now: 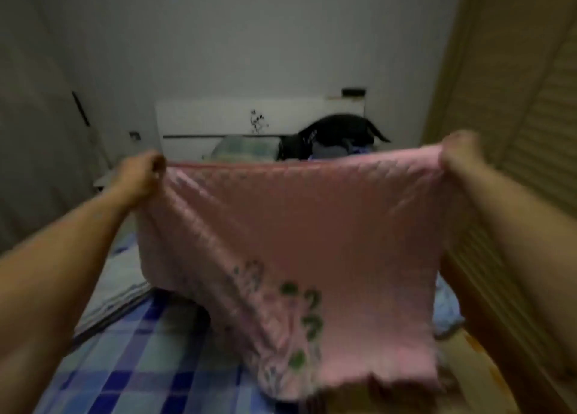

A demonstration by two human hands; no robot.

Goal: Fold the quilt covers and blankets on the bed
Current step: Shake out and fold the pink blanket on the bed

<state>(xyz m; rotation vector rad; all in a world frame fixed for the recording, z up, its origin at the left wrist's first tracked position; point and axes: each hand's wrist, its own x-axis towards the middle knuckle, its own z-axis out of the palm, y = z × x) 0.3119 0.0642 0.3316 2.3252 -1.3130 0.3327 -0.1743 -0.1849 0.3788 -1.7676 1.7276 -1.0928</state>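
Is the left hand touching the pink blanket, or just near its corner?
Touching. In the head view the left hand grips the top corner of the pink blanket, fabric bunched at its curled fingers.

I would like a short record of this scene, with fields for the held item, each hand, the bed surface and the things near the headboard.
held item: pink quilted blanket with green print, stretched out in the air, lower edge hanging towards the bed
left hand: grips the top left corner
right hand: grips the top right corner
bed surface: blue checked sheet
near headboard: white headboard, dark clothing pile
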